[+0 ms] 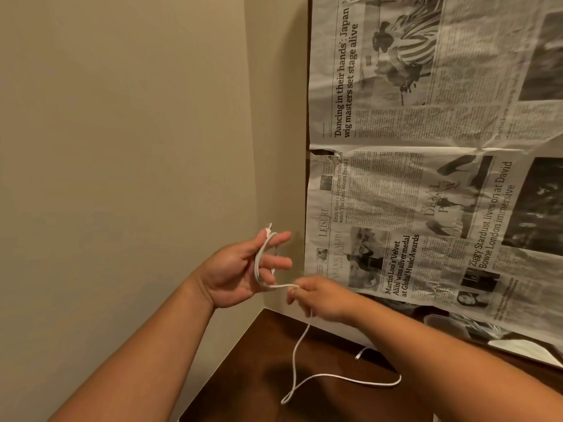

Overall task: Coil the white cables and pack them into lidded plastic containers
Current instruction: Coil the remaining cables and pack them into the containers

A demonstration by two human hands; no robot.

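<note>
My left hand [234, 274] is raised in front of the beige wall with its fingers spread. A white cable [294, 365] loops round those fingers, and its end sticks up between the thumb and the top finger, where it looks pinched. My right hand [320, 296] is just right of the left and pinches the same cable between thumb and fingertips. From there the cable hangs down to the dark wooden table [268, 354], bends in a loop and ends in a small plug [359, 356]. A clear plastic container [441, 322] stands at the right, partly hidden behind my right forearm.
Sheets of newspaper [426, 178] cover the upright surface on the right. A white flat piece [521, 350] lies by the container. The table sits in a corner, with the wall on the left and behind.
</note>
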